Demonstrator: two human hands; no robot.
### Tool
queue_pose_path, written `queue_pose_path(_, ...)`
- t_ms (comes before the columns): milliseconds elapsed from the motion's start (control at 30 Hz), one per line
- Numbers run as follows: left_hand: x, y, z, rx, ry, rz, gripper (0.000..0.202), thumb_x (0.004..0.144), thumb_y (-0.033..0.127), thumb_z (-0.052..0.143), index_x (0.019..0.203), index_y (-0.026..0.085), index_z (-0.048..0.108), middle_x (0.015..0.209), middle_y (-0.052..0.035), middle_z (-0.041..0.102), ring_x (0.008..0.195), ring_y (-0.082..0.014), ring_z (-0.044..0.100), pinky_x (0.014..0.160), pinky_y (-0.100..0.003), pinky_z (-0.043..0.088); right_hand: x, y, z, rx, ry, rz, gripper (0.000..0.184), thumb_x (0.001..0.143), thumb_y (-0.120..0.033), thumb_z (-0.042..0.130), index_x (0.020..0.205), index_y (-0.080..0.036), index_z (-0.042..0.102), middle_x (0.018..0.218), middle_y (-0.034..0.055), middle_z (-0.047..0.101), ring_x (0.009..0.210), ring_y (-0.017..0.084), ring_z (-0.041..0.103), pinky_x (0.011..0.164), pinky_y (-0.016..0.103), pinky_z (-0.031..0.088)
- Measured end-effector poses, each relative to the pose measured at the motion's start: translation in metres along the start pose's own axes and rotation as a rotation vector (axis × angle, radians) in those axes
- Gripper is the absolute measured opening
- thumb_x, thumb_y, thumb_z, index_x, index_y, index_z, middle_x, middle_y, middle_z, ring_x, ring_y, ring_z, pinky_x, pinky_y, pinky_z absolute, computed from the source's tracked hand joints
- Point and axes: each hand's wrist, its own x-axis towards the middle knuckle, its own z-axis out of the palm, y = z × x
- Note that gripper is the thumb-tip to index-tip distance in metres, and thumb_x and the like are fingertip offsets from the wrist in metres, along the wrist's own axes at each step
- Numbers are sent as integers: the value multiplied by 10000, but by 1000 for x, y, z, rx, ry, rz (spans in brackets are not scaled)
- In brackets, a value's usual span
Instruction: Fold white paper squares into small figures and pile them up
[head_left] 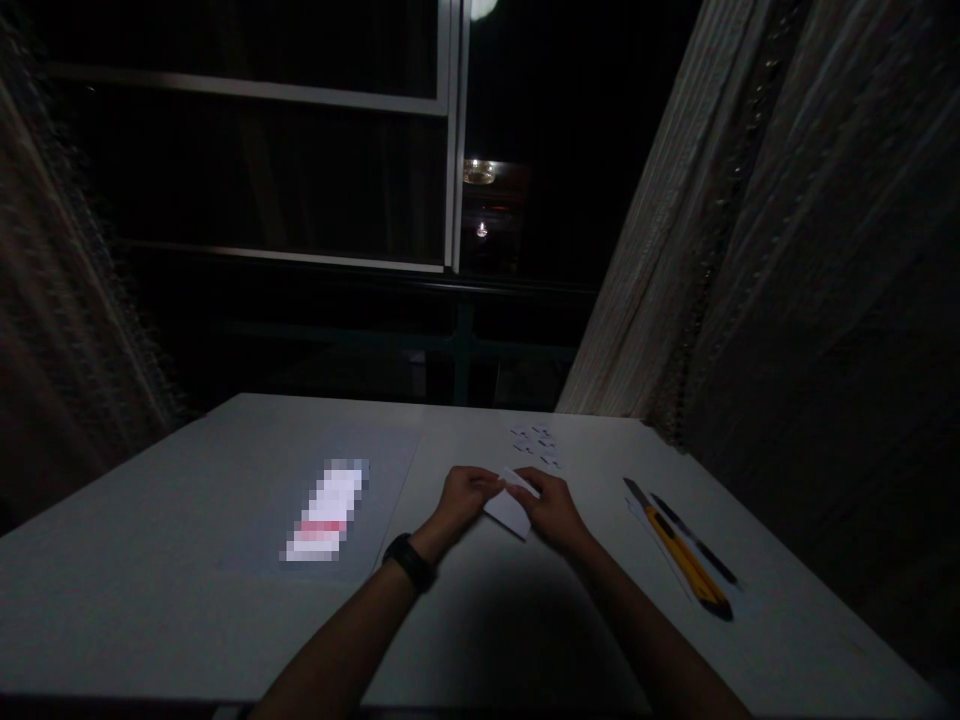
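Both my hands meet over the middle of a white table, on a small piece of white paper. My left hand, with a dark band on its wrist, pinches the paper's upper left edge. From the other side my right hand grips the same piece, its thumb close to the left one. The paper's lower part hangs below the fingers, with a straight bottom edge. Just beyond the hands lie several small cut paper pieces with dark marks. The fingertips partly hide the paper's top.
On the right, a yellow utility knife with its blade out lies beside a black pen. A lit, blurred-out screen rests on a pale sheet at left. Curtains and a dark window stand behind the white table.
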Motion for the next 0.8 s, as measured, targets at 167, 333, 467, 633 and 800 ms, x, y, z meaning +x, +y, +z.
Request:
queue_pose_path(167,-1,3,-2,-36,-100,-58,331,598,406,678,668,82,672,543,-52,605,467,-113,499,447,-219,342,3,2,-4,94,-38,16,220,732,-321,564,864,-177,667,849,54,684,791,222,617,718,333,460)
queue_pose_path(333,2,1,-4,-66,-58,-83,299,550,365,721,616,84,643,509,-25,577,451,-94,477,440,-205,325,4,6,-5,237,-42,73,312,690,-381,603,900,-158,664,871,71,683,781,228,622,672,330,480)
queue_pose_path(467,3,1,-5,-156,-38,-161,308,512,339,750,629,82,626,557,-33,596,478,-103,515,462,-212,367,6,7,-6,280,-9,131,334,688,-425,592,826,-133,678,774,79,688,698,216,623,599,306,481)
queue_pose_path(633,-1,6,-6,-200,-73,-201,310,474,306,774,624,85,616,576,-36,598,508,-113,543,486,-216,406,4,6,-6,183,58,76,276,716,-387,573,831,-166,691,823,75,693,758,223,624,673,328,482)
queue_pose_path(800,-4,12,-6,-208,-179,-175,355,545,404,723,667,83,634,597,-44,608,519,-114,549,500,-219,428,3,5,-5,57,44,-65,247,769,-348,519,888,-211,686,904,57,684,862,217,609,807,353,446)
